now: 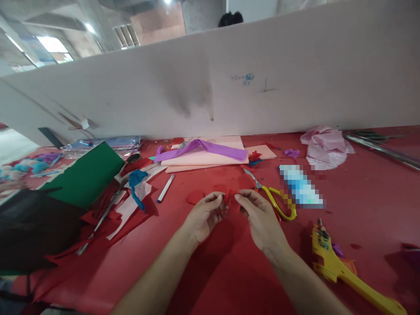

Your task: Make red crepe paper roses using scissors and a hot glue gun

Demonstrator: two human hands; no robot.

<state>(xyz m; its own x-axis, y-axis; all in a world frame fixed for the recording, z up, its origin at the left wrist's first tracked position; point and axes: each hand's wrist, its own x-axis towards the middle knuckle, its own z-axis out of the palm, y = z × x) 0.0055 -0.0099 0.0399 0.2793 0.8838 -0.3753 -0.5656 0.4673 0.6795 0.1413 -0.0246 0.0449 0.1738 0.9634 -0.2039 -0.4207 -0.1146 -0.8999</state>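
Between my two hands is a small piece of red crepe paper [230,196], pinched from both sides over the red table. My left hand [208,214] grips its left side between thumb and fingers. On its right side, my right hand [257,214] has thumb and forefinger closed. The red piece blends with the table, so its exact shape is hard to make out. A red paper cutout [196,197] lies just left of my left hand. Yellow-handled scissors [275,201] rest slightly open beyond my right hand.
A yellow glue gun [337,267] lies at right. Peach paper sheets [210,158] with a purple strip [223,151] sit behind my hands. A marker [166,188], paper scraps, long scissors [105,214] and a green board [88,175] are at left. A white partition [131,96] stands behind.
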